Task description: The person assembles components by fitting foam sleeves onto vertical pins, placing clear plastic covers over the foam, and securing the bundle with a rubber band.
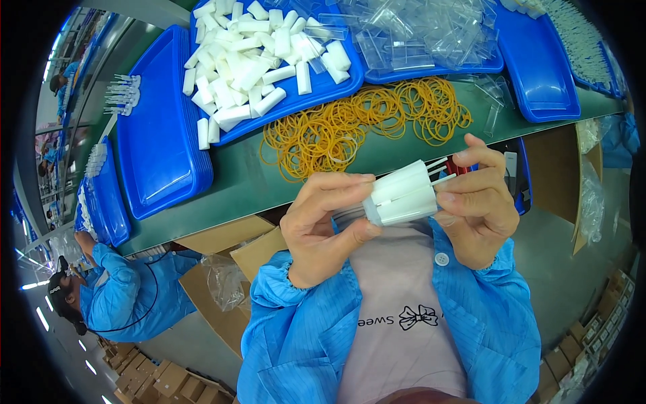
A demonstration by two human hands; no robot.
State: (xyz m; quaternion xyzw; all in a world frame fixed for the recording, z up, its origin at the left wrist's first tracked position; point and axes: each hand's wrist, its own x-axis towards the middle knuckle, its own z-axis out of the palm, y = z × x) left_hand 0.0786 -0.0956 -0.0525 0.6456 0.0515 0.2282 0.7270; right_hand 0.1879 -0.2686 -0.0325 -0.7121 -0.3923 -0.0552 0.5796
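In front of my chest is a bundle of white plastic pieces [409, 194], lying side by side, with several thin white rods sticking out at its right end. The fingers and thumb of my left hand [324, 225] close round its left end, where a translucent band or sleeve shows. At the rod end, my right hand [479, 205] has its thumb and fingers curled against the bundle. Just beyond my hands, a long heap of yellow rubber bands [319, 138] lies on the green table [235, 182].
A blue tray [345, 86] holds many white blocks; beside it a second tray [464, 69] carries transparent plastic pieces. Stacked blue trays [158, 135] stand left, another tray [542, 81] right. Open cardboard boxes [232, 236] sit below the table edge. A co-worker in blue [128, 296] works at left.
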